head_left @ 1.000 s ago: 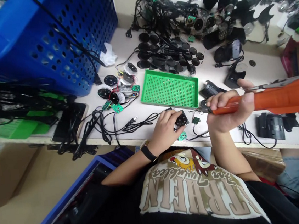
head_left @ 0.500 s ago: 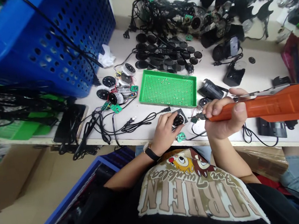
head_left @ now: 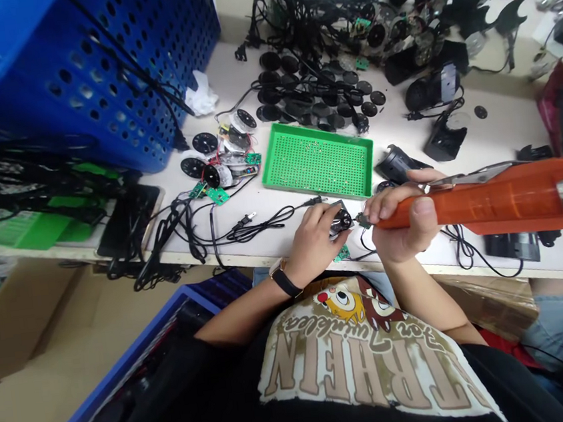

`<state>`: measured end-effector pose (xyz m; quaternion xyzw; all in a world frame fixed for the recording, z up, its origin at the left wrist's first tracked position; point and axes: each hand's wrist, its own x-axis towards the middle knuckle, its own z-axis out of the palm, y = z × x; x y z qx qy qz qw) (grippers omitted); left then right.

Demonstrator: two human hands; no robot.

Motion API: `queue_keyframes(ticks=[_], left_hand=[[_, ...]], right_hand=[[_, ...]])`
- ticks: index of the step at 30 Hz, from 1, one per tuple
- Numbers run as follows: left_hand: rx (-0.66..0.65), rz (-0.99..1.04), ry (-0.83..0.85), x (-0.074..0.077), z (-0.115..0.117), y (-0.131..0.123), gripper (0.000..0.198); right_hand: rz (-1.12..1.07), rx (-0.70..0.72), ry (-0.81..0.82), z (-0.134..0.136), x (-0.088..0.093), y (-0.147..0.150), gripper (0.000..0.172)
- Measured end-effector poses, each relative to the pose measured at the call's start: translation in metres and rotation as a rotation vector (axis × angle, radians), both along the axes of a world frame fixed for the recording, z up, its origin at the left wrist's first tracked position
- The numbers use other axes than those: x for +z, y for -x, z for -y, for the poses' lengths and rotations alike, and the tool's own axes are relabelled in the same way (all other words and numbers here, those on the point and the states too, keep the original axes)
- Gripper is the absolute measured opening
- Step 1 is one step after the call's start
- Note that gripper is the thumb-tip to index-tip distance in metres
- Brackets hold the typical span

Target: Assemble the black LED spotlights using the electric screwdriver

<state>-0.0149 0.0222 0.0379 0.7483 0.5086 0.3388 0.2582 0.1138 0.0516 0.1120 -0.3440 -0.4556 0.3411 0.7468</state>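
Observation:
My left hand is curled over a small black round part at the near edge of the white table and holds it down. My right hand is wrapped round an orange electric screwdriver, which lies almost level and points left. Its tip sits right beside the black part. A small green circuit board lies just under my left hand, joined by thin wires. A dark watch is on my left wrist.
A green perforated tray lies just beyond my hands. Black discs, cables and black housings are heaped at the back. A blue perforated crate stands at the left. Black power cords trail over the table edge.
My right hand has carried the screwdriver leftward until its tip is at the black part. My left hand has stayed on that part. The view has shifted a little.

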Motion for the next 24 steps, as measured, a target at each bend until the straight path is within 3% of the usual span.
queue_keyframes(ticks=[24], left_hand=[[-0.037, -0.085, 0.017, 0.000, 0.000, 0.000, 0.042]], right_hand=[[0.081, -0.024, 0.051, 0.000, -0.011, 0.006, 0.029]])
